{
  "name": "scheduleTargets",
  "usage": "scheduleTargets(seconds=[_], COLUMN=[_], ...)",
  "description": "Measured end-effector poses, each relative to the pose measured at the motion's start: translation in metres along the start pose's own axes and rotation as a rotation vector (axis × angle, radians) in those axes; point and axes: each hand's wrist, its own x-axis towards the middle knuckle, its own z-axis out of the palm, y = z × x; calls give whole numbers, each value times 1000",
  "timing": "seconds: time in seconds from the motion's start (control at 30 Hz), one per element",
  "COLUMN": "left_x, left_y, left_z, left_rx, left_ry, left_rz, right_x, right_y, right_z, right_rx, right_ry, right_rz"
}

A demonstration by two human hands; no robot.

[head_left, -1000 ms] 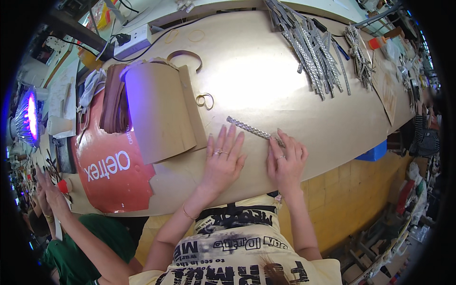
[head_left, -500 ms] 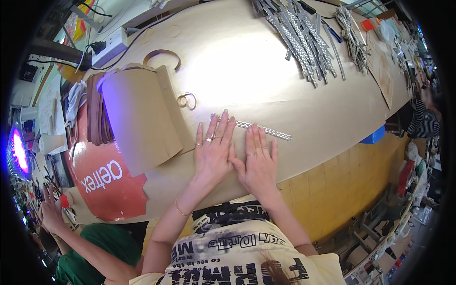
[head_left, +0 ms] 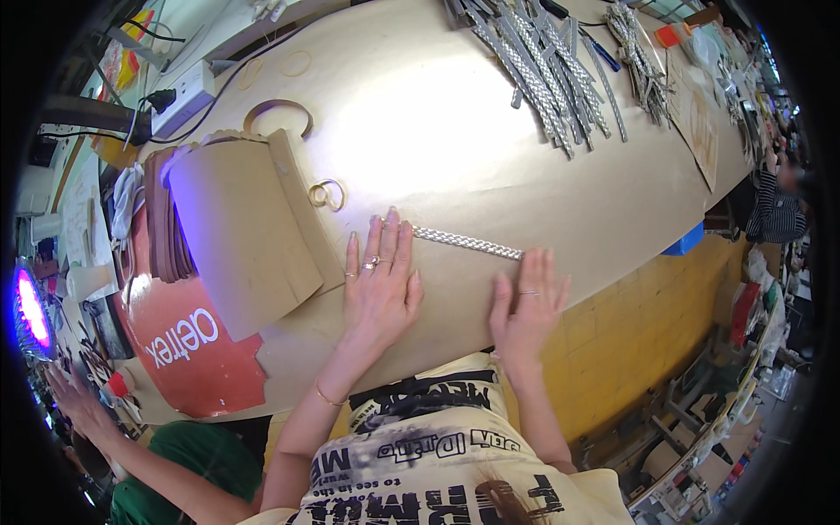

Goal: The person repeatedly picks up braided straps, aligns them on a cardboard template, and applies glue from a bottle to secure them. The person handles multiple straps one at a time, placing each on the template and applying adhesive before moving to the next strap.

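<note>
A narrow silver braided strap point(head_left: 468, 242) lies nearly straight across the brown-covered table, slanting slightly down to the right. My left hand point(head_left: 378, 284) rests flat with its fingertips over the strap's left end, which they hide. At the other end, the fingertips of my right hand point(head_left: 529, 306) touch the strap, fingers stretched out and thumb apart. Neither hand grips anything. Beyond my left fingertips lie small tan rings of tape or band point(head_left: 327, 194).
Left of my hands sits a stack of brown sheets point(head_left: 249, 219) over a red sheet point(head_left: 197, 350). Several silver braided straps point(head_left: 538, 74) lie heaped at the far right, beside another bundle point(head_left: 637, 61). A power strip point(head_left: 185, 94) stands far left. Another person's hand point(head_left: 83, 407) shows lower left.
My right hand has slid rightward along the strap to its right end, away from my left hand. More of the strap now shows between them. The whole view has shifted slightly.
</note>
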Motion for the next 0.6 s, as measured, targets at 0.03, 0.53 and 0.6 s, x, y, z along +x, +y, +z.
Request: scheduleTargets(seconds=[0.03, 0.53, 0.6], left_x=[0, -25, -37], left_y=[-1, -5, -3], left_z=[0, 7, 5], left_rx=[-46, -290, -308], left_ry=[21, 379, 364], left_rz=[4, 46, 80], right_x=[5, 52, 57], right_y=[5, -13, -13], right_z=[-3, -11, -13], right_rx=[-5, 295, 370], right_ry=[56, -233, -137], right_rz=[29, -93, -166])
